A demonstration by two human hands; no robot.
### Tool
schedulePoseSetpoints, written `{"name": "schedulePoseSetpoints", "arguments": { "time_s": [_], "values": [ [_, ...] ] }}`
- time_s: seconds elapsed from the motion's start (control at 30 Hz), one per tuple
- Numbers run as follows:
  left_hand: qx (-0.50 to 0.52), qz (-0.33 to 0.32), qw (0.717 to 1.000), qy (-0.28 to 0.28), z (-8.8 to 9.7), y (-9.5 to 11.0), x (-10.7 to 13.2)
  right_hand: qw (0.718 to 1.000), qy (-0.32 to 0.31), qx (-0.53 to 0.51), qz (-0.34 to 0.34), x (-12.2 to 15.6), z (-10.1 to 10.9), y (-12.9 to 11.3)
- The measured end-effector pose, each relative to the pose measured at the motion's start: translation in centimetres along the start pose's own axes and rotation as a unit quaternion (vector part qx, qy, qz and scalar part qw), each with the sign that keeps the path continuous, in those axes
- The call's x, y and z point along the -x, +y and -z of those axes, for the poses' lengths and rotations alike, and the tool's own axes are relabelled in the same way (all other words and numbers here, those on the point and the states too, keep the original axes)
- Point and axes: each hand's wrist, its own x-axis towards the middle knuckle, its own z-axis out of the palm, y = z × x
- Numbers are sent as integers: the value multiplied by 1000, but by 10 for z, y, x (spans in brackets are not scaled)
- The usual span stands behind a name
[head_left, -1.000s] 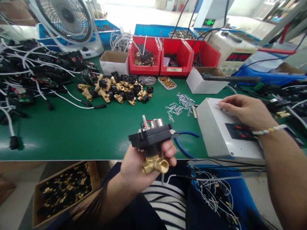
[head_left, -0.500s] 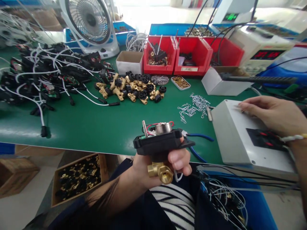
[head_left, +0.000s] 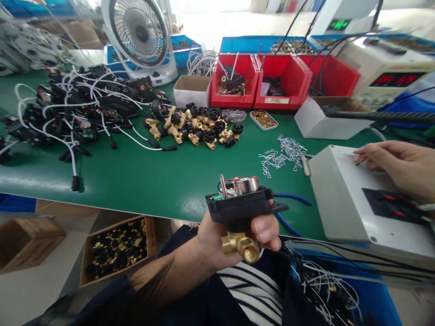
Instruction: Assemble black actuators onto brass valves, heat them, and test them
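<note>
My left hand is wrapped around a motorized valve, held upright just over the table's front edge. Its black housing is uncovered, showing a round metal motor, red wires and a thin metal pin; the brass body points down and toward me. At the right, my right hand rests over a grey control box. The thumb and forefinger are pinched at a small, dark metallic part on its top, too hidden to name. Blue-handled pliers lie partly behind the valve.
Brass fittings with black caps lie heaped mid-table, beside cabled black units. Spring clips lie loose before the grey box. Red bins, a fan and a power supply stand behind. A carton of fittings sits below.
The whole view has shifted slightly, so everything appears farther right. The valve stays in my left hand, and my right fingers stay at the box's top.
</note>
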Motion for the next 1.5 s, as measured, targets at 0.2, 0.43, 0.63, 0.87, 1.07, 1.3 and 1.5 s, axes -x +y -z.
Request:
{"name": "schedulePoseSetpoints", "arguments": {
  "time_s": [0.2, 0.43, 0.63, 0.87, 1.07, 1.3, 1.5],
  "values": [
    [25, 12, 1000, -9, 2, 1, -1, 1000, 3, 7, -23, -6, -1, 9],
    [23, 14, 1000, 11, 0, 1, -1, 1000, 5, -8, -22, -16, -4, 28],
    [26, 15, 1000, 8, 1, 1, -2, 1000, 5, -15, -6, -16, -4, 25],
    [32, 22, 999, -23, 1, 1, -2, 997, 0, 28, -73, -4, 1, 3],
    [55, 24, 998, -17, 1, 0, -1, 997, 6, 22, -68, -6, -1, 5],
    [64, 4, 998, -17, 1, 1, 0, 999, -3, -2, -44, -6, -3, 10],
    [-38, -12, 992, 118, -9, 3, -1, 998, 1, -49, -45, -4, -5, 13]
  ]
}}
